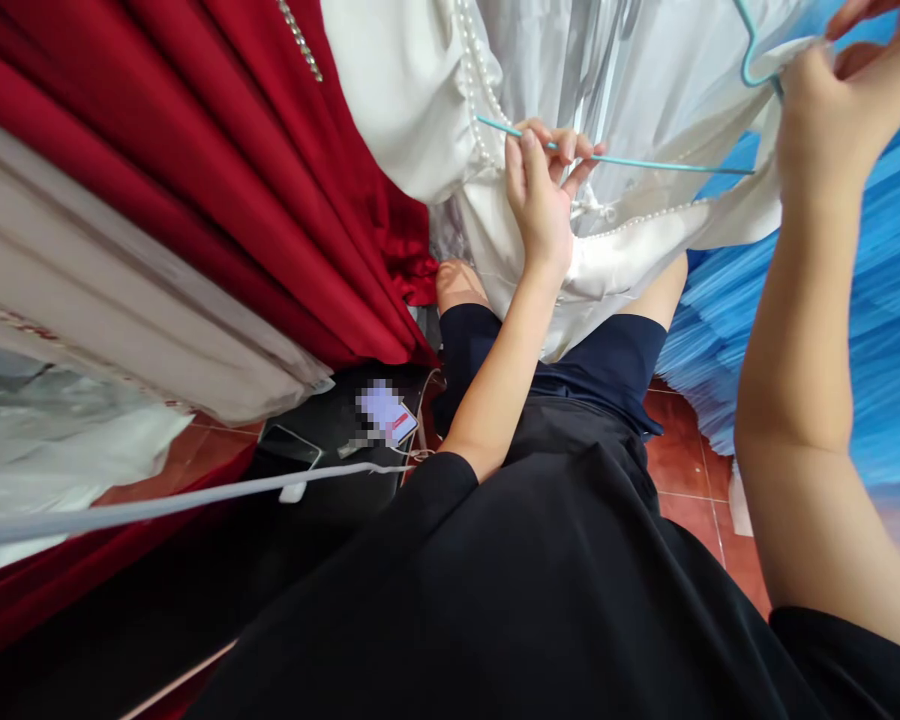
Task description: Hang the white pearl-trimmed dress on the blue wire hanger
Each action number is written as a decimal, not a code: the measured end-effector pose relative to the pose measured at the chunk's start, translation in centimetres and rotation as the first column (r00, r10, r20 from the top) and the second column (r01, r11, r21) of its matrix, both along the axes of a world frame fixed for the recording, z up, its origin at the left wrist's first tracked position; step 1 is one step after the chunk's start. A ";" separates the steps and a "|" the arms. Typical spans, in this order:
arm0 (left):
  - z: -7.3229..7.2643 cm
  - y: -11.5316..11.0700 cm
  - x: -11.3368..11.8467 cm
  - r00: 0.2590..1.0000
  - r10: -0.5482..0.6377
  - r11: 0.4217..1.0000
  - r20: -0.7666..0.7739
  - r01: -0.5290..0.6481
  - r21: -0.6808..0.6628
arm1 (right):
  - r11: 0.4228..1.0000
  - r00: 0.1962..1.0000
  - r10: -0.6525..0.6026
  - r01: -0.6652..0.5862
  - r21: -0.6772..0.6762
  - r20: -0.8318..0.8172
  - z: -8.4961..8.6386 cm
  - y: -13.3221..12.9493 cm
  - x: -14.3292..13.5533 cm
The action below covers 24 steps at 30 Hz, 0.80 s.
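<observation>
My left hand (544, 195) is closed around the straight bar of a thin teal hanger (667, 166), its fingers pinching near the bar's left part. A white satin dress (622, 260) with pearl-bead edging hangs across my lap, around and behind this hand. At the upper right, my right hand (832, 110) grips the dress's white cloth beside the curved teal part of the hanger. Some of its fingers are cut off by the frame edge. Whether it also holds the hanger cannot be made out.
Red draped cloth (195, 170) and a pale gown (120, 260) hang on the left. Blue pleated tulle (885, 330) fills the right. A lit phone (401, 425), cables and a dark phone (289, 450) lie on a black surface beside me. Red tiles (682, 450) show below.
</observation>
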<state>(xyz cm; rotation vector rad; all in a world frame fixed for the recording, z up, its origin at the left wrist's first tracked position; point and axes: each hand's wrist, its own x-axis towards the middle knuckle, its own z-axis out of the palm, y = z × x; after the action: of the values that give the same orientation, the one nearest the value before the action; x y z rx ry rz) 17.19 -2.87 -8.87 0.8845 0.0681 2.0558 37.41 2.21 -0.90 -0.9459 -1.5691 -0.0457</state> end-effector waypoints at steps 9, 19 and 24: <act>-1.0 0.2 -0.5 0.989 0.110 0.993 -0.104 -0.105 0.046 | 0.986 0.999 -0.037 0.037 0.160 -0.003 -2.5 -2.5 0.5; -0.4 -0.3 -0.3 0.974 0.171 0.979 -0.146 -0.184 -0.084 | 0.990 0.966 -0.140 0.140 0.018 0.216 -0.8 -2.2 -0.3; -0.8 0.4 -0.7 0.973 0.188 0.981 -0.131 -0.193 -0.026 | 0.979 0.979 -0.128 0.151 -0.140 0.158 -3.3 -3.6 1.8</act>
<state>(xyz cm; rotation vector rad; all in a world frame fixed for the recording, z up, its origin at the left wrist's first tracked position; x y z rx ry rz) 16.49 -2.43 -9.70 1.0185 0.2717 2.1644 39.20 -1.39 -4.23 -1.1947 -1.6574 -0.0993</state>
